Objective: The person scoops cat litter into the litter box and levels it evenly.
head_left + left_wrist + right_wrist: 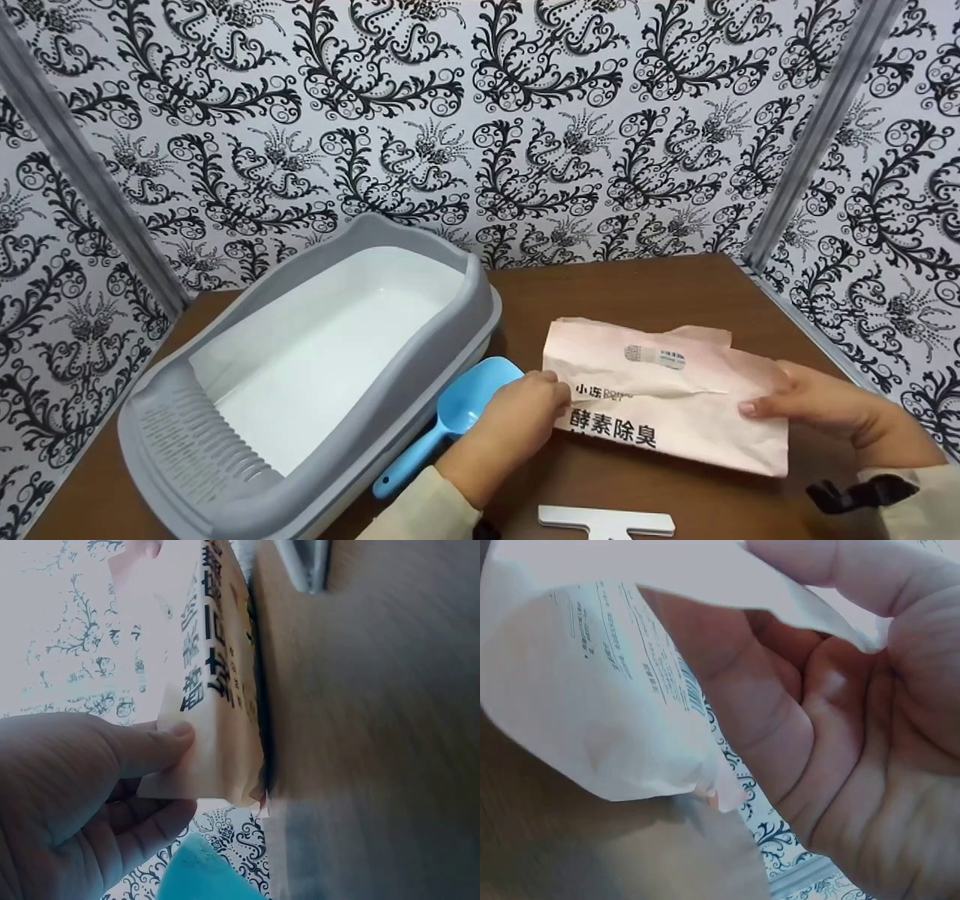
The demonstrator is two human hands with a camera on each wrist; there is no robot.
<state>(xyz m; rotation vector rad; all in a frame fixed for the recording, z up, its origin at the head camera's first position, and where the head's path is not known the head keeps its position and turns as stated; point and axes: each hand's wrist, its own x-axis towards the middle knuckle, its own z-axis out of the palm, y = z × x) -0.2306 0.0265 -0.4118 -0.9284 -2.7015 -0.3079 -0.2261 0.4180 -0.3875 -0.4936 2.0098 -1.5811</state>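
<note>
A pale pink bag (675, 397) with dark printed characters and a barcode label is held low over the brown table, its surface creased. My left hand (525, 409) pinches the bag's left edge; in the left wrist view the thumb lies on the bag (206, 720) with the fingers behind. My right hand (825, 405) grips the right edge, thumb on the front. Seen from the right wrist, the bag (585, 727) sags away from the palm, showing fine print on its side. A blue scoop (424, 442) lies partly behind my left forearm.
A large grey and white litter box (420, 375) with a ridged step fills the left side. Close to the table's (622, 292) front lies a white T-shaped tool (606, 519), cut off by the frame. Patterned panels stand behind and at both sides.
</note>
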